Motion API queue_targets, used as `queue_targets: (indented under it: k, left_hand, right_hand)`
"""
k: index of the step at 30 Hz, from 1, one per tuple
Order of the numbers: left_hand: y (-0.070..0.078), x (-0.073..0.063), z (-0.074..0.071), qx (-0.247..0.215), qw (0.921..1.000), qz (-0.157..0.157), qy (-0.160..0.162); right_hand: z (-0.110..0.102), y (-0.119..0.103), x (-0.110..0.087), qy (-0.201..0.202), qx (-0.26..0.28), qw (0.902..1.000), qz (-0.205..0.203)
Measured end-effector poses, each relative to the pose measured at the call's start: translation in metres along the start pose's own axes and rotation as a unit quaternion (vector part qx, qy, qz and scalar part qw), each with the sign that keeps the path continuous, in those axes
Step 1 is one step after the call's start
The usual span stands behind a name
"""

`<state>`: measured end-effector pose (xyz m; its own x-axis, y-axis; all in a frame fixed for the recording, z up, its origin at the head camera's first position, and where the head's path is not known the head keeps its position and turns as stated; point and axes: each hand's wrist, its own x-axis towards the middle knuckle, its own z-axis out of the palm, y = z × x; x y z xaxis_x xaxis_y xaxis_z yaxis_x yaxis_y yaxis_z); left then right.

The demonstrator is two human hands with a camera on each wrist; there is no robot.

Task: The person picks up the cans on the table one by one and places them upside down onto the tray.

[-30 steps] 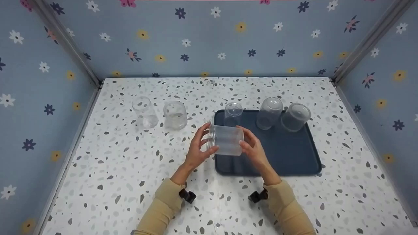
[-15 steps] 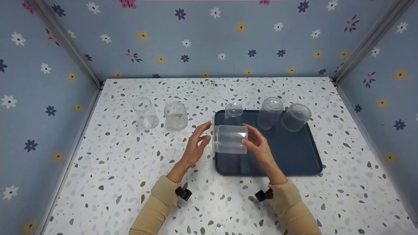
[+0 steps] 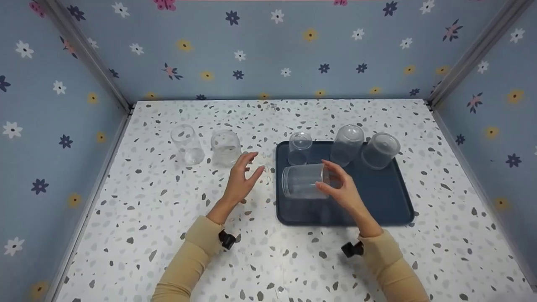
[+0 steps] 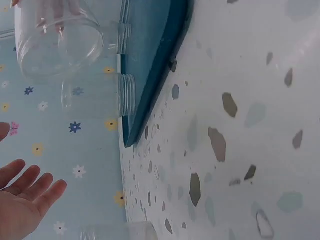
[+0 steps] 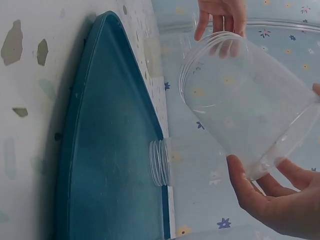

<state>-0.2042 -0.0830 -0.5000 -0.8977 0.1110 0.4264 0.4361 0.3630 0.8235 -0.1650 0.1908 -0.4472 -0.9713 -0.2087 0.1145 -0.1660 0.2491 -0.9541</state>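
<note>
A wide clear plastic jar (image 3: 303,181) is held above the tray by my right hand (image 3: 347,193), its thumb and fingers around the base end. The jar lies on its side in the air, its threaded mouth to the left; the right wrist view shows the jar (image 5: 250,100) tilted and see-through. Apart from it, my left hand (image 3: 240,181) is empty, fingers loosely extended, over the table near a short clear jar (image 3: 225,149). In the left wrist view those left fingers (image 4: 37,187) are spread with nothing between them.
The dark blue tray (image 3: 365,209) carries three upside-down clear jars along its back: a small one (image 3: 299,149), a tall one (image 3: 346,144) and a wide one (image 3: 379,151). Another tall clear jar (image 3: 187,144) stands at the table's left. A flowered wall (image 3: 268,54) rises behind.
My left hand has let go of the jar and moved left. My right hand has carried the jar to the right, farther over the tray.
</note>
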Motion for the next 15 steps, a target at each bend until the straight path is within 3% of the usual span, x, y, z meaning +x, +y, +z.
queue_targets:
  k: [11, 15]
  left_hand:
    - [-0.013, 0.019, -0.014, 0.105, 0.9944, -0.016, -0.003]
    - [-0.017, 0.028, -0.019, 0.134, 0.9904, -0.034, -0.009]
  right_hand:
    - [-0.018, -0.004, -0.002, -0.016, -0.093, 0.9955, -0.002]
    - [-0.028, 0.01, 0.003, -0.027, -0.128, 0.9914, -0.009]
